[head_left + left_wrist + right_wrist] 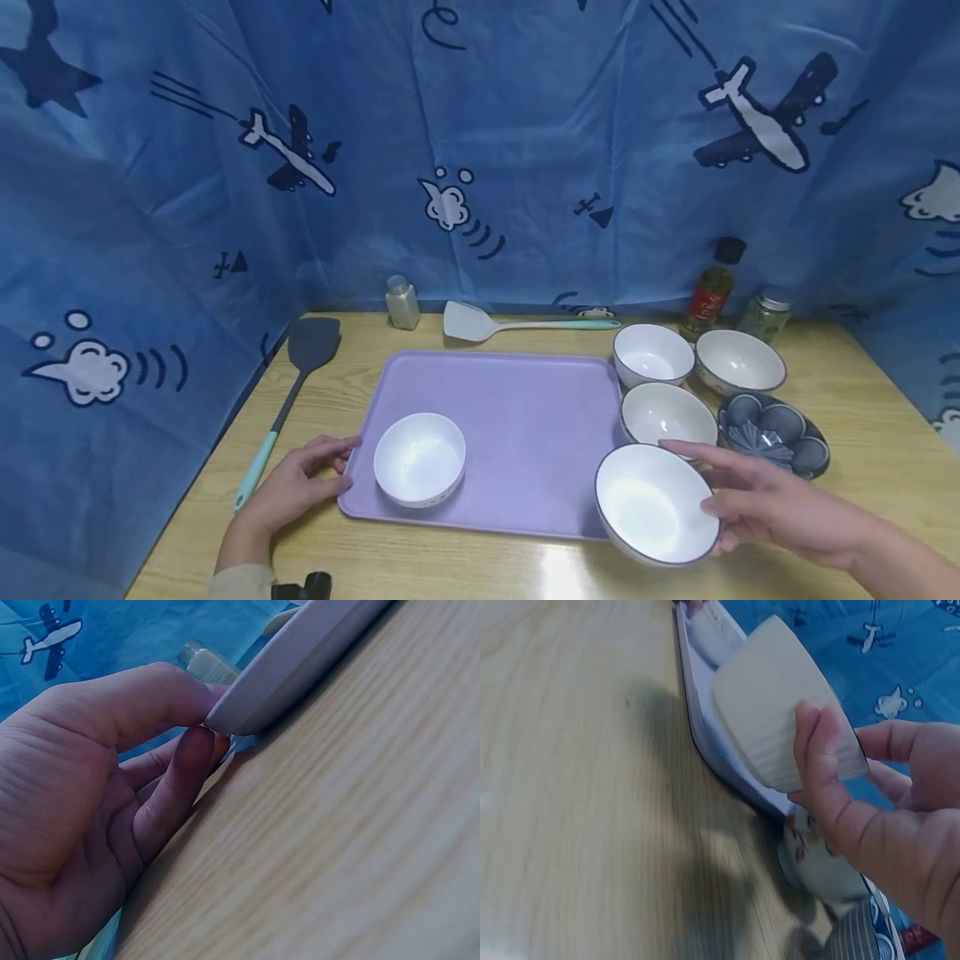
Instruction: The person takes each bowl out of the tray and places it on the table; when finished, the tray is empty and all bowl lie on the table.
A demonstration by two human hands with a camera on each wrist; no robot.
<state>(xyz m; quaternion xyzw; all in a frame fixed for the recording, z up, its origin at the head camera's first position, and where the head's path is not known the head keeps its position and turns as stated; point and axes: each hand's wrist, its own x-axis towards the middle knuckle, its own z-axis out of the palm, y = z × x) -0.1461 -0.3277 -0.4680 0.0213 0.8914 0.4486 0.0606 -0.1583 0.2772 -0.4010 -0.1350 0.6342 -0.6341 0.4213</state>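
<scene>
A lilac tray (540, 433) lies on the table, and a white bowl (418, 460) stands on its left part. My left hand (303, 483) is at the tray's left edge; in the left wrist view its fingertips (199, 746) pinch the rim. My right hand (772, 504) grips a dark-rimmed white bowl (656, 504) by its right side, thumb and fingers on the wall. That bowl is tilted and raised over the tray's front right corner. In the right wrist view the ribbed outside of the held bowl (772, 697) shows above the tray.
Right of the tray stand a white bowl (652, 354), a cream bowl (671, 412), a patterned bowl (742, 362) and a dark dish (776, 437). Behind are a bottle (708, 300), jars (763, 315) and a pale spatula (480, 323). A dark spatula (311, 346) lies left.
</scene>
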